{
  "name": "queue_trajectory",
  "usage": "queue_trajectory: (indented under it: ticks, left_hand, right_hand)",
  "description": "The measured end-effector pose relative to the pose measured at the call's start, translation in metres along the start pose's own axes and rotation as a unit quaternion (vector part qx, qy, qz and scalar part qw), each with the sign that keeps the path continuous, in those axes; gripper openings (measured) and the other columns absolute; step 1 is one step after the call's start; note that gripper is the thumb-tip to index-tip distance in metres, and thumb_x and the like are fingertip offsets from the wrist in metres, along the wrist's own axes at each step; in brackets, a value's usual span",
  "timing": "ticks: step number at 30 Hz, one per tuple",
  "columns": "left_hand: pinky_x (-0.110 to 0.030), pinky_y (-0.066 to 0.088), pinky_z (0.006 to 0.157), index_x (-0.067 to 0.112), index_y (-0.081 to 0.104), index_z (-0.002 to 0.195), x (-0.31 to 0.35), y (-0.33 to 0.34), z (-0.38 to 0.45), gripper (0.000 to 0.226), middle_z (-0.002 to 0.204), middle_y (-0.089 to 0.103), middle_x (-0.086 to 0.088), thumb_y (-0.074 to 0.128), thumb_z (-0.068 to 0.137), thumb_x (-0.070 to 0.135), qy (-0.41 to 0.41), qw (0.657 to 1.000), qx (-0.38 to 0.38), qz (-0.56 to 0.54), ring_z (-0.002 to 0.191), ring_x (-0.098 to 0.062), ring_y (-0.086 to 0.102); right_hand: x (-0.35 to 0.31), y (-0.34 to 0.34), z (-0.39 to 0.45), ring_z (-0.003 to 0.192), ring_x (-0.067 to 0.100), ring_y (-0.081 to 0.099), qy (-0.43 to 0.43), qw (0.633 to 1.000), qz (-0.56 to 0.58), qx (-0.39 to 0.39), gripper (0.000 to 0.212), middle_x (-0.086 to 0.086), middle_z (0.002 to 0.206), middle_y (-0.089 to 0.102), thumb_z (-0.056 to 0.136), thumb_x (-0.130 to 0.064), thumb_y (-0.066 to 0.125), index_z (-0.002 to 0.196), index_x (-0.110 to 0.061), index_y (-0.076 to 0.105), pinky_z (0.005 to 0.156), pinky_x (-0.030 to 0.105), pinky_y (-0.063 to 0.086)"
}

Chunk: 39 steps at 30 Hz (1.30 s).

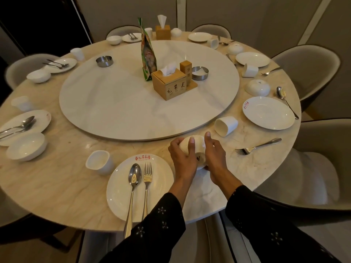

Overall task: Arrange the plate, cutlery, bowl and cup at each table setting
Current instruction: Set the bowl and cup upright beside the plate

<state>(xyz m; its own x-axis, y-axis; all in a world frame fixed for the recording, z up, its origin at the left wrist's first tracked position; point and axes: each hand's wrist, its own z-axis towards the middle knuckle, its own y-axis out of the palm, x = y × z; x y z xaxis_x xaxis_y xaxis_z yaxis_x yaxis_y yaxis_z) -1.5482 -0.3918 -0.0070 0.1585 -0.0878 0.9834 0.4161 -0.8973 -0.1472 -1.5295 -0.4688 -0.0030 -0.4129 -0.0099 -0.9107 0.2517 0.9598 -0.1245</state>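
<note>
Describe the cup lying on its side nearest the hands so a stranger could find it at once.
Start at the big round turntable in the middle of the table. Follow its near rim to the right, just beyond the two hands holding a bowl. The cup lies there on its side, left of a bare plate; the cup by the near plate stands upright.

A tissue box [169, 84] stood near a green snack bag [148, 54]; two steel ashtrays [104, 61] flanked them on the turntable [114, 107]
</note>
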Motion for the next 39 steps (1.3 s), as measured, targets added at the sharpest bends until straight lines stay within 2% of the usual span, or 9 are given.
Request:
queue_trajectory:
  ticks: [4,6,9,13,19,21,27,32,39]
  left_hand:
    - [-0.009,0.049,0.065,0.019,0.042,0.126,0.0,-0.001,-0.004,0.041,0.127,0.05,-0.006,0.05,0.094,0.044,-0.021,0.999,0.0,-0.032,0.108,-0.019,0.057]
    - [-0.007,0.047,0.059,0.019,0.047,0.122,0.003,-0.002,-0.008,0.04,0.123,0.054,-0.004,0.048,0.095,0.048,-0.035,0.998,0.014,-0.055,0.103,-0.016,0.058]
    - [-0.027,0.051,0.077,0.02,0.056,0.117,0.011,-0.003,-0.009,0.05,0.112,0.059,0.0,0.04,0.092,0.061,-0.132,0.982,0.056,-0.121,0.101,-0.019,0.059]
    - [-0.045,0.054,0.089,0.014,0.061,0.107,0.016,-0.01,0.002,0.058,0.095,0.061,0.0,0.04,0.09,0.066,-0.28,0.94,0.087,-0.177,0.096,-0.026,0.062]
    - [-0.017,0.043,0.083,0.019,0.06,0.125,0.016,-0.021,-0.013,0.034,0.125,0.061,0.003,0.056,0.095,0.036,-0.105,0.981,0.036,-0.162,0.117,-0.014,0.055]
    - [-0.019,0.043,0.091,0.021,0.058,0.129,0.008,-0.025,-0.015,0.036,0.129,0.059,0.005,0.056,0.095,0.035,-0.053,0.991,0.016,-0.124,0.12,-0.012,0.053]
    - [-0.023,0.036,0.098,0.028,0.04,0.143,-0.009,-0.033,-0.02,0.049,0.145,0.043,0.007,0.051,0.096,0.039,-0.008,0.999,-0.042,0.009,0.13,-0.012,0.04]
    - [-0.036,0.042,0.102,0.03,0.035,0.143,-0.011,-0.031,-0.022,0.04,0.142,0.043,-0.003,0.031,0.104,0.036,-0.11,0.991,-0.053,0.062,0.125,-0.02,0.044]
    - [-0.025,0.042,0.096,0.013,0.052,0.136,-0.007,-0.047,-0.011,0.037,0.133,0.058,-0.007,0.043,0.101,0.015,0.002,0.968,-0.124,0.217,0.12,-0.022,0.053]
  right_hand:
    - [0.002,0.005,-0.003,0.103,0.026,0.057,-0.038,0.998,-0.033,0.031,0.064,0.01,0.123,0.052,0.079,-0.078,0.038,0.113,-0.026,0.053,0.083,0.042,0.056]
    - [0.005,0.006,-0.009,0.1,0.027,0.059,-0.077,0.995,-0.033,0.048,0.058,0.013,0.117,0.054,0.084,-0.072,0.04,0.106,-0.02,0.055,0.075,0.035,0.055]
    - [0.011,0.006,-0.019,0.095,0.019,0.057,-0.164,0.985,-0.022,0.053,0.051,0.015,0.106,0.054,0.087,-0.066,0.045,0.091,-0.016,0.053,0.081,0.034,0.052]
    - [0.013,0.005,-0.032,0.089,-0.012,0.047,-0.229,0.973,-0.026,0.027,0.029,0.005,0.107,0.047,0.095,-0.041,0.051,0.097,-0.012,0.052,0.076,0.001,0.036]
    - [0.019,-0.001,-0.029,0.106,-0.011,0.052,-0.2,0.978,0.061,-0.023,0.029,-0.015,0.117,0.058,0.1,-0.037,0.044,0.12,-0.019,0.054,0.081,0.006,0.041]
    - [0.021,-0.003,-0.027,0.108,-0.009,0.052,-0.175,0.981,0.073,-0.033,0.033,-0.015,0.121,0.057,0.101,-0.037,0.042,0.129,-0.023,0.054,0.081,0.007,0.043]
    - [0.029,-0.006,-0.022,0.115,0.019,0.055,-0.082,0.993,0.078,-0.015,0.036,0.002,0.128,0.06,0.102,-0.028,0.039,0.13,-0.017,0.058,0.099,0.041,0.049]
    - [0.031,-0.013,-0.02,0.114,0.015,0.052,-0.152,0.988,0.026,-0.007,0.034,-0.001,0.124,0.059,0.103,-0.016,0.037,0.13,-0.015,0.058,0.092,0.027,0.044]
    - [0.04,-0.026,-0.014,0.114,0.011,0.05,-0.174,0.985,-0.023,-0.008,0.035,-0.001,0.123,0.059,0.101,-0.01,0.039,0.131,-0.011,0.057,0.09,0.023,0.041]
